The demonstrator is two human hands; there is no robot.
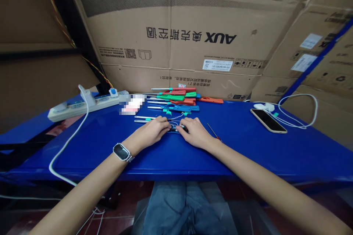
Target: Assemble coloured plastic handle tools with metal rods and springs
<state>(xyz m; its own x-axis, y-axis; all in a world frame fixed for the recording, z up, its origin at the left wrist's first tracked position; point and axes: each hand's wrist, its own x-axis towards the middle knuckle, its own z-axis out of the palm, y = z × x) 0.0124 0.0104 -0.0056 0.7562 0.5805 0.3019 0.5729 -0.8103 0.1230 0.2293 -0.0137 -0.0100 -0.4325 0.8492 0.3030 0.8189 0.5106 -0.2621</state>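
Note:
My left hand (160,129) and my right hand (194,132) meet over the blue table, fingers bent and closed. Between their fingertips is an opened long-neck lighter (173,127), with dark parts and thin white wires showing; the fingers cover most of it. Two metal lighter tubes (142,119) stick out to the left of my left hand. Just beyond the hands lies a pile of long-neck lighters with red (190,89), green (173,98) and blue (190,108) handles. Small green pieces (167,112) lie before the pile. A thin red-handled screwdriver (213,131) rests beside my right wrist.
A white power strip (79,110) with plugs and a white cable stands at the left. A phone (268,120) lies at the right beside a coiled white cable (313,108). An orange lighter handle (211,100) lies by the cardboard wall (176,55) at the back.

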